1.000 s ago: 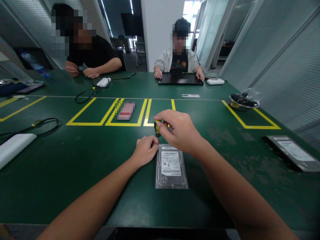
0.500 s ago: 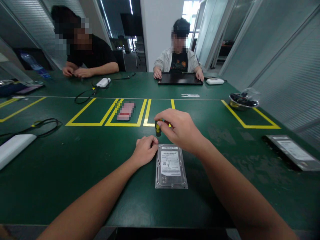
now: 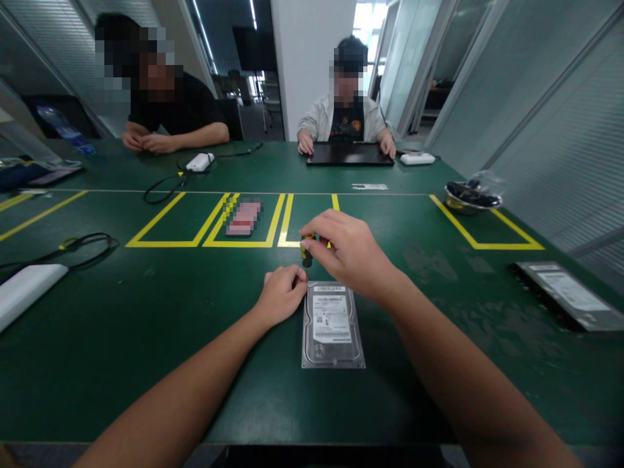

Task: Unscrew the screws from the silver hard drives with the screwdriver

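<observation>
A silver hard drive (image 3: 332, 325) with a white label lies flat on the green table (image 3: 160, 305) in front of me. My right hand (image 3: 346, 247) is closed around the handle of a short black and yellow screwdriver (image 3: 307, 253), held upright over the drive's far left corner. The screwdriver's tip is hidden. At that same corner my left hand (image 3: 284, 292) rests with its fingers pinched together. Whatever may be between them is too small to make out.
Another drive (image 3: 570, 292) lies at the right, with a metal bowl (image 3: 470, 198) beyond it. A pink phone (image 3: 244, 218) sits inside yellow tape. White power strips (image 3: 29, 292) and cables are at the left. Two people sit opposite, one holding a black panel (image 3: 350, 154).
My right hand has shifted very slightly at the screwdriver, its fingertips a little higher. The whole view has moved slightly. My left hand keeps its place at the drive's corner.
</observation>
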Motion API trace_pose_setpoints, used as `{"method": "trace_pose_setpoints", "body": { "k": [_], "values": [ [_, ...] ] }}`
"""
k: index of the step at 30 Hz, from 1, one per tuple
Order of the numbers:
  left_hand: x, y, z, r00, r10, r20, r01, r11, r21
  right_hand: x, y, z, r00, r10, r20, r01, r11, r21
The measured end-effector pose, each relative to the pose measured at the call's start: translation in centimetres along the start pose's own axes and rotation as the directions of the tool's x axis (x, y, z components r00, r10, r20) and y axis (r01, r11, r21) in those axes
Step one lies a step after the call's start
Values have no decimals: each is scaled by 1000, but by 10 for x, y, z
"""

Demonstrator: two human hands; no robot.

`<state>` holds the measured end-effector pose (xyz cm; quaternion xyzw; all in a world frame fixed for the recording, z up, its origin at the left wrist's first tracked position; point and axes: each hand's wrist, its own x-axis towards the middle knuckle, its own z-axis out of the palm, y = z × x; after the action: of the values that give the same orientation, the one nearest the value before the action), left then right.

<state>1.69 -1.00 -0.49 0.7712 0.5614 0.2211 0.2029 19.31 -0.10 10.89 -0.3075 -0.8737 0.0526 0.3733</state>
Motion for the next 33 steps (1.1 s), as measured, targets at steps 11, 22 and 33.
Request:
{"method": "trace_pose_setpoints", "body": {
  "k": [11,22,33],
  "values": [
    [1,1,-2,1000,3,2,-3,1000,-6,-1,1,2,999,13,-39,-13,1000,16],
    [1,0,-1,1000,9,3,-9,1000,-12,0,-1,2,999,15,-31,-14,999,32],
    [1,1,-1,1000,0,7,0,1000,-13,-2,1,5,1000,14,0,-14,998,57]
  ]
}}
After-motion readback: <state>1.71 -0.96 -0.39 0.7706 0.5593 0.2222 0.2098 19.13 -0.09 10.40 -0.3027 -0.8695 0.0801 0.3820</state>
